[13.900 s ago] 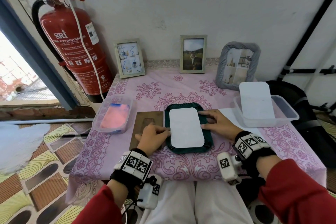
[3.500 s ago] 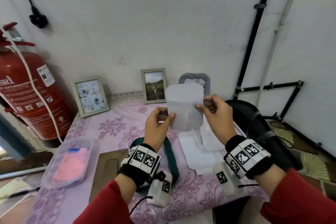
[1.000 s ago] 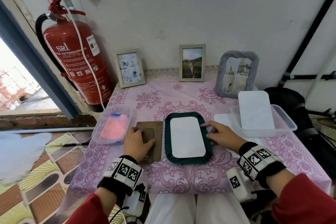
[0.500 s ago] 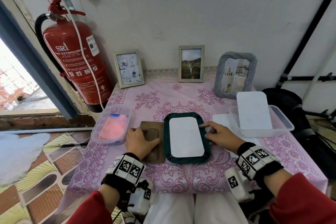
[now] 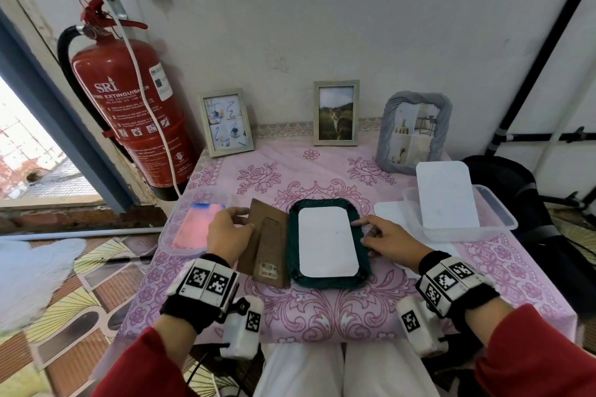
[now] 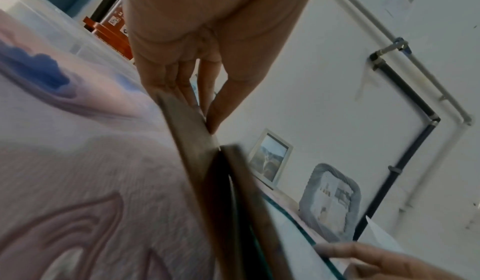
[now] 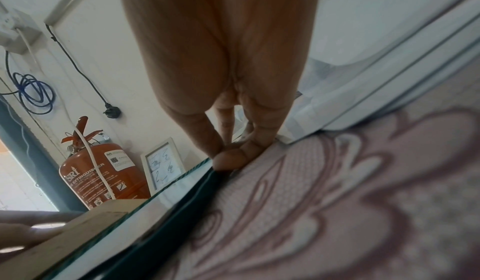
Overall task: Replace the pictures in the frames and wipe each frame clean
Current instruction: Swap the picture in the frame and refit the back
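Plainly the risk sits with the brown backing board (image 5: 265,242), which the left hand (image 5: 229,235) has by its outer edge, fingers underneath and thumb clamped on top, so that this side is tilted up off the pink floral tablecloth (image 5: 322,309) while the inner edge stays low beside the dark green frame (image 5: 325,280). That frame lies face down in front of the person, with a white picture sheet (image 5: 327,242) resting loose in its opening. The right hand (image 5: 392,240) lies along the frame's right border, index finger stretched out to the sheet's right edge, the other fingers relaxed and a little apart on the frame and cloth; it holds nothing. If the board is swung over onto the frame from here, its leading edge could catch the sheet and push it askew or crease it, since only one fingertip pins the paper. The right index finger also lies where the board would land, so it must draw back late enough to hold the sheet yet early enough not to be trapped. A board set down crooked would ride on the frame's rim instead of dropping inside. The left wrist view is blurred, so I cannot tell whether the easel stand on the board is flat or swung out; if out, it may snag. Wiping is not yet begun: the pink cloth (image 5: 196,226) lies in its clear tub at the left, near the lifted edge, and could be knocked.
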`<state>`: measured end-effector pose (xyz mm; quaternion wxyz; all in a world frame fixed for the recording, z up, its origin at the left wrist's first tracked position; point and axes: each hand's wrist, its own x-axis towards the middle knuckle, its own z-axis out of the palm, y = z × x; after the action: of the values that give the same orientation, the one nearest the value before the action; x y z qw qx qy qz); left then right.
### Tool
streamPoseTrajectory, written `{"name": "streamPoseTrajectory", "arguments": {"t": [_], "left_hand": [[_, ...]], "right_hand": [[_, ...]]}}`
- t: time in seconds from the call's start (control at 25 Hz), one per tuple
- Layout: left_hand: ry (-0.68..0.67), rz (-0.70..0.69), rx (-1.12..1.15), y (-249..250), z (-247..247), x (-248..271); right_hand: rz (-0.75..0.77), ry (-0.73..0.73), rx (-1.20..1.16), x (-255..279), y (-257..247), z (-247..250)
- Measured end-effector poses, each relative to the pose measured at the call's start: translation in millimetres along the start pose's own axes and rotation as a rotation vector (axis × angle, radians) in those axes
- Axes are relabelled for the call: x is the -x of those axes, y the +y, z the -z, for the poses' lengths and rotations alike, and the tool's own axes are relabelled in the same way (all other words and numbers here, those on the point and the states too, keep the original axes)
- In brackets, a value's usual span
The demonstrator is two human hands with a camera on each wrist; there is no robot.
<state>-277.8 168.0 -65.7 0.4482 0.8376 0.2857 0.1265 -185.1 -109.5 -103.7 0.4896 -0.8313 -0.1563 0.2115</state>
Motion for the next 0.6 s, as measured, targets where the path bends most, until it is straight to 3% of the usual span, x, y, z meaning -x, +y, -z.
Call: {"name": "streamPoseTrajectory", "arguments": {"t": [0.36, 0.6], "left_hand": [[0.115, -0.142, 0.240, 29, 16, -4], [-0.044, -0.061, 0.403, 24, -24, 5]], "right_hand": [[0.000, 0.000, -0.010, 1, -2, 0], [0.006, -0.001, -0.006, 3, -3, -1]]}}
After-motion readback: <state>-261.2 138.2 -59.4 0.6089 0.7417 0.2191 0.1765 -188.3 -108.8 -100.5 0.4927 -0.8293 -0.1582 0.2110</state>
